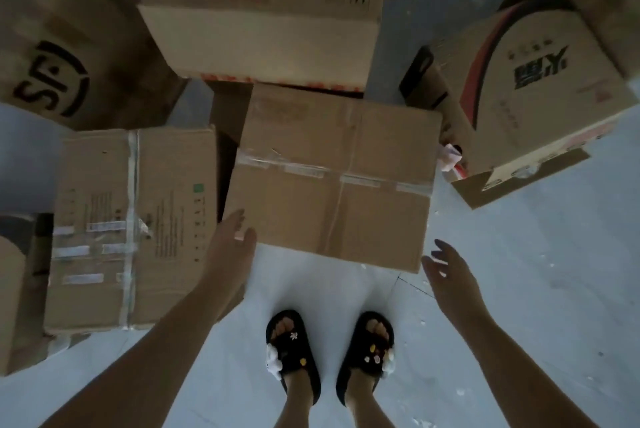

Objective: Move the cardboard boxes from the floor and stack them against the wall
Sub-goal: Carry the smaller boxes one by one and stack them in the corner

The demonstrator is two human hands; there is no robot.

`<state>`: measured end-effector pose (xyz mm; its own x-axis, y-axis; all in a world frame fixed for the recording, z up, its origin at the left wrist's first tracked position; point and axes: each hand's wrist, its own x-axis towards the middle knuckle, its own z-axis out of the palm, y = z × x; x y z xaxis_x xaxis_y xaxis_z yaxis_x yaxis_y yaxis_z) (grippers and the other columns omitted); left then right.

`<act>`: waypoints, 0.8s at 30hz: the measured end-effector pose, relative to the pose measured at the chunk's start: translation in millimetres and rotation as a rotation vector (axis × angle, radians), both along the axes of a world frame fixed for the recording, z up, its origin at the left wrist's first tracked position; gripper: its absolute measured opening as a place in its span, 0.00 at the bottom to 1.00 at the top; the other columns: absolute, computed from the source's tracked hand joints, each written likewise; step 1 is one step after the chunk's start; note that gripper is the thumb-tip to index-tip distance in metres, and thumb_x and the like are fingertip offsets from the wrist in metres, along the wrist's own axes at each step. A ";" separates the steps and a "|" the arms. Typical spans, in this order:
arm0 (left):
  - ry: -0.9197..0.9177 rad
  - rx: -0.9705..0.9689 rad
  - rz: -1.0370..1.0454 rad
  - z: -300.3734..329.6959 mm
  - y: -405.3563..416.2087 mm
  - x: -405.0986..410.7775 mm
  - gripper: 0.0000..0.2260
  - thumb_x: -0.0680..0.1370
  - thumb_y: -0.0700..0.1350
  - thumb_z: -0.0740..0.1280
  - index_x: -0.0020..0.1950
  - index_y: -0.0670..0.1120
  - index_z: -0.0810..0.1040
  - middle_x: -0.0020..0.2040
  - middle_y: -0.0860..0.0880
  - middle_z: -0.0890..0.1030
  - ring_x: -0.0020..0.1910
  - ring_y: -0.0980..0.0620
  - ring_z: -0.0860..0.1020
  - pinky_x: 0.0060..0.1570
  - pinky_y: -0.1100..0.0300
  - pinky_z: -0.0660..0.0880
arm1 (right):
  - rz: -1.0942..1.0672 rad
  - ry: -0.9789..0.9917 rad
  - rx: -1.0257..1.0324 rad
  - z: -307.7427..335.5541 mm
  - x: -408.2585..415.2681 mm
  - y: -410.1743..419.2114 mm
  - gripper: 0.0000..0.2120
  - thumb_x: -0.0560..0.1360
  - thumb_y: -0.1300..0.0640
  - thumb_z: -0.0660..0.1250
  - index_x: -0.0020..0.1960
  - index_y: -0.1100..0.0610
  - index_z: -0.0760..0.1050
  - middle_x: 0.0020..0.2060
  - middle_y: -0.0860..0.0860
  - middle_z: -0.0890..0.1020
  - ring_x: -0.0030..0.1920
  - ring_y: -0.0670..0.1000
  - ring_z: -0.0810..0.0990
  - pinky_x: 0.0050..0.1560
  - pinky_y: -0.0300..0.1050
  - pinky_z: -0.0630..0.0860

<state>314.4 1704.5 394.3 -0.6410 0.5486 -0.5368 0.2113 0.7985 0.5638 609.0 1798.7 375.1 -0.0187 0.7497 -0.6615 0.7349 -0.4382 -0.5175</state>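
Flat taped cardboard box (332, 182), creased.

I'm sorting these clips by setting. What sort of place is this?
Probably a bare storeroom or a room mid-move, though no walls show. Many taped cardboard boxes, such as the plain box and the printed box, lie scattered on a pale, dusty floor.

Pale grey-white floor (540, 289), smooth, dimly and evenly lit. Scattered white specks and crumbs across the right side. Thin seam lines crossing just right of centre. Brighter patch low in the middle, darker toward the edges.
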 end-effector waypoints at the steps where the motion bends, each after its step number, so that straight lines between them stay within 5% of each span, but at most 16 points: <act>1: 0.031 -0.028 -0.030 -29.4 3.7 -9.5 0.21 0.81 0.43 0.58 0.74 0.44 0.63 0.71 0.45 0.69 0.62 0.49 0.72 0.56 0.59 0.70 | -0.013 -0.014 0.023 -25.5 -4.4 4.1 0.22 0.79 0.55 0.61 0.72 0.56 0.63 0.65 0.57 0.71 0.55 0.52 0.74 0.53 0.46 0.73; 3: 0.082 -0.066 -0.076 -83.4 6.3 -30.7 0.22 0.81 0.45 0.59 0.74 0.43 0.62 0.71 0.43 0.67 0.69 0.44 0.68 0.65 0.50 0.67 | -0.057 -0.050 0.057 -72.0 -10.0 7.2 0.25 0.79 0.55 0.60 0.75 0.56 0.58 0.70 0.59 0.65 0.63 0.57 0.72 0.60 0.53 0.71; 6: 0.140 -0.061 -0.104 -149.5 3.9 -62.1 0.21 0.78 0.45 0.60 0.70 0.42 0.67 0.64 0.41 0.73 0.61 0.40 0.73 0.58 0.45 0.73 | -0.146 -0.113 0.057 -134.6 -8.0 4.9 0.29 0.79 0.51 0.59 0.76 0.57 0.52 0.73 0.59 0.59 0.69 0.62 0.65 0.66 0.59 0.67; 11: 0.042 -0.176 0.203 -208.4 4.8 -84.5 0.19 0.81 0.44 0.57 0.71 0.39 0.65 0.67 0.37 0.71 0.64 0.38 0.70 0.62 0.47 0.68 | -0.259 -0.064 0.024 -193.6 1.3 -9.3 0.25 0.76 0.46 0.57 0.70 0.53 0.61 0.61 0.52 0.74 0.56 0.57 0.75 0.55 0.58 0.74; 15: -0.073 -0.091 0.327 -213.6 -3.0 -83.8 0.17 0.78 0.44 0.61 0.65 0.39 0.71 0.61 0.38 0.75 0.56 0.44 0.73 0.51 0.52 0.67 | -0.462 0.037 0.025 -203.5 10.3 -12.0 0.20 0.76 0.48 0.59 0.63 0.60 0.69 0.48 0.50 0.75 0.41 0.48 0.71 0.41 0.46 0.68; 20: -0.242 -0.030 0.501 -187.1 -13.6 -76.4 0.19 0.78 0.48 0.63 0.68 0.48 0.68 0.65 0.44 0.72 0.57 0.41 0.73 0.50 0.42 0.72 | -0.583 0.127 0.032 -167.7 18.7 2.3 0.17 0.80 0.53 0.59 0.68 0.54 0.69 0.57 0.47 0.75 0.59 0.51 0.74 0.63 0.53 0.71; 24: -0.442 0.113 0.664 -133.2 -6.3 -74.5 0.12 0.80 0.42 0.61 0.64 0.48 0.71 0.66 0.47 0.70 0.61 0.41 0.72 0.52 0.40 0.73 | -0.728 0.269 -0.011 -111.1 27.8 22.3 0.17 0.81 0.55 0.57 0.69 0.51 0.69 0.60 0.45 0.74 0.62 0.50 0.70 0.63 0.60 0.67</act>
<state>239.9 1698.2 261.1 -0.5937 0.1933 -0.7811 -0.5492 0.6121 0.5689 636.8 1821.0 264.0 0.3150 0.6284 -0.7113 0.1101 -0.7685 -0.6303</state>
